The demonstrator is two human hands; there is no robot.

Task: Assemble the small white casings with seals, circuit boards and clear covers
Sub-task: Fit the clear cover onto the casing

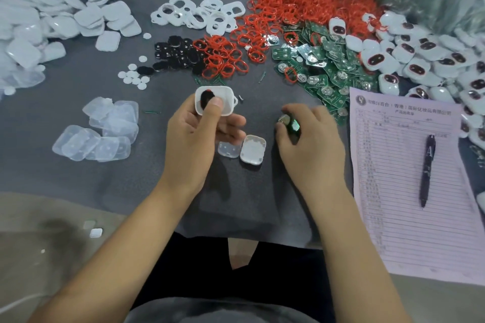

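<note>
My left hand (199,128) holds a small white casing (225,98) above the grey mat, its thumb pressing on a black insert with a bit of red seal inside the casing. To the right, my right hand (309,139) rests low on the mat and pinches a green circuit board (290,123) with a round metal battery clip. Between the hands lie a clear cover (228,149) and a white back shell (253,149), side by side on the mat.
Behind the hands lie piles: red seals (288,0), green boards (322,65), black inserts (173,54), white frames (199,14), finished casings (433,60) at right, white shells (39,31) and clear covers (105,134) at left. A printed form (409,178) with a pen (426,170) lies right.
</note>
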